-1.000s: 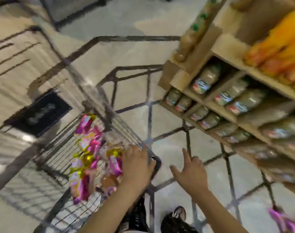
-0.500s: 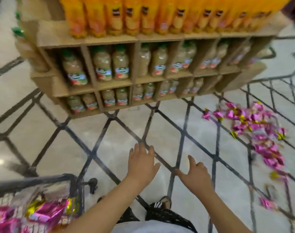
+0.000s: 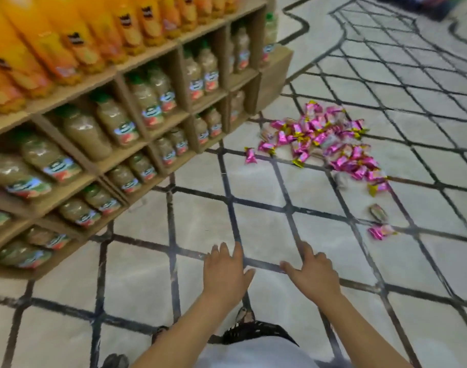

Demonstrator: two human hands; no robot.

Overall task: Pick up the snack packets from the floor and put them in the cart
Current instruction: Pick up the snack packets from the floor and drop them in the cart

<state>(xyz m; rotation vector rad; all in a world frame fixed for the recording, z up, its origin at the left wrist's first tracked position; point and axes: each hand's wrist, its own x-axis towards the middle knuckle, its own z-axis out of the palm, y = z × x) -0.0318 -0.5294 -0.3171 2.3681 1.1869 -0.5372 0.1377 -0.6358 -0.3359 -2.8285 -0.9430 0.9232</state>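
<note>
Nearest us, our left hand point(image 3: 224, 272) and right hand point(image 3: 314, 274) hang empty, fingers loose and apart. Ahead to the right lie two stray packets point(image 3: 380, 232), one too blurred to identify. Beyond them the main heap of snack packets point(image 3: 325, 139) sits on the floor point(image 3: 253, 221), near the shelf point(image 3: 272, 75) corner. They'll be light, crinkly and slippery, so we'd scoop handfuls. There's open floor to the right, and the cart's out of view.
</note>
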